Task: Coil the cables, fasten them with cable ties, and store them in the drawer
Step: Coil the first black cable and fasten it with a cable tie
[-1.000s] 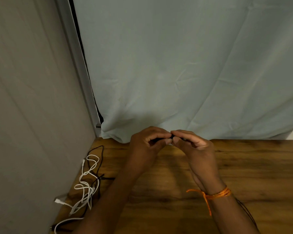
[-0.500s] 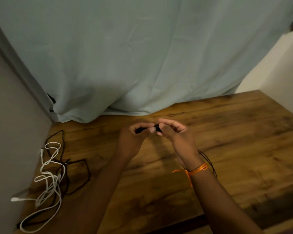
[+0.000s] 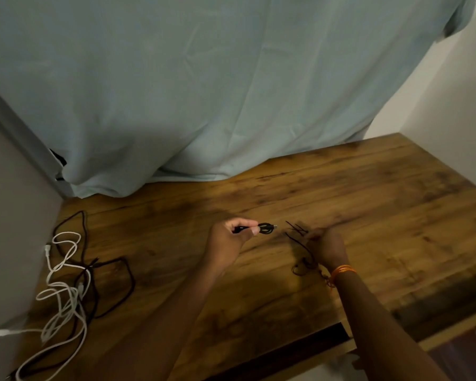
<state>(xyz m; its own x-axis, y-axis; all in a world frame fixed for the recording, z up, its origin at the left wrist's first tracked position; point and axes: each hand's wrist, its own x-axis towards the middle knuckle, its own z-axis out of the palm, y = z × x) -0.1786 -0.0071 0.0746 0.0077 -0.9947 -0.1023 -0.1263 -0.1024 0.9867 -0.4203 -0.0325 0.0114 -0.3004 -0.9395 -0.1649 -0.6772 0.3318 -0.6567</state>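
My left hand (image 3: 231, 240) grips a small coiled black cable (image 3: 265, 228) just above the wooden table (image 3: 382, 215); its plug end points right. My right hand (image 3: 326, 244), blurred, rests on the table to the right of the coil. Its fingertips are at several thin black cable ties (image 3: 296, 229) lying there, and I cannot tell whether they pinch one. A loose tangle of white cable (image 3: 63, 287) and black cable (image 3: 121, 281) lies at the table's left side, far from both hands.
A pale blue curtain (image 3: 204, 92) hangs behind the table and drapes onto its back edge. A grey wall (image 3: 8, 215) borders the left side and a white wall (image 3: 451, 92) the right. The table's front edge (image 3: 437, 342) runs at lower right with a dark gap beneath it.
My hands have parted: the left keeps the coiled black cable, while the right has dropped to the cable ties on the table. The view has swung right and down.
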